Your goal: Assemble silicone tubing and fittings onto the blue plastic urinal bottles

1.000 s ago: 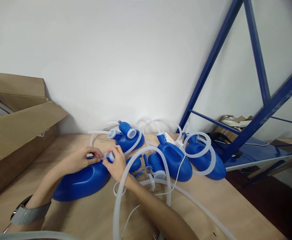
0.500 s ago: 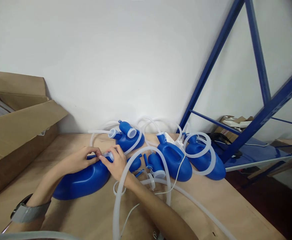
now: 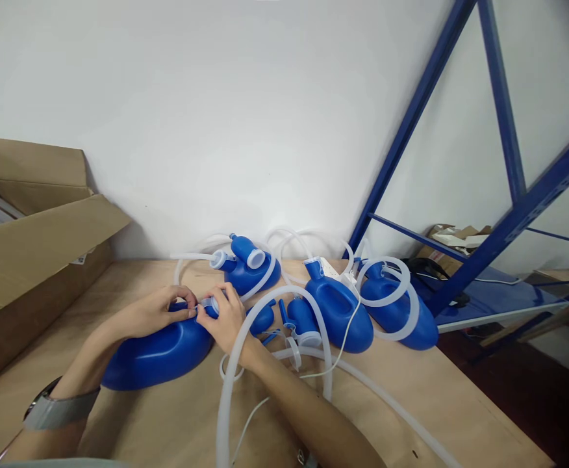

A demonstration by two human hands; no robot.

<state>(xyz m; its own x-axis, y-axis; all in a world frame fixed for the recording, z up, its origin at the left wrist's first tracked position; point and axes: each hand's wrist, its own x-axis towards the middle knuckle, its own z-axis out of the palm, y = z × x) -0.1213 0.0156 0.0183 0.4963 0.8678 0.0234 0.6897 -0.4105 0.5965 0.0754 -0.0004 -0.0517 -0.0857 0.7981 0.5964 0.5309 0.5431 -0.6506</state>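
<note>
**Q:** Where is the large blue plastic flask (image 3: 160, 354)?
**A:** It lies flat, near left on the plywood bench (image 3: 411, 390). The left hand (image 3: 160, 312) pinches its neck. The right hand (image 3: 226, 322) is closed on the translucent ring fitting (image 3: 210, 303).
**Q:** Technique?
**A:** Probably best: brace the neck and hold the fitting square.
</note>
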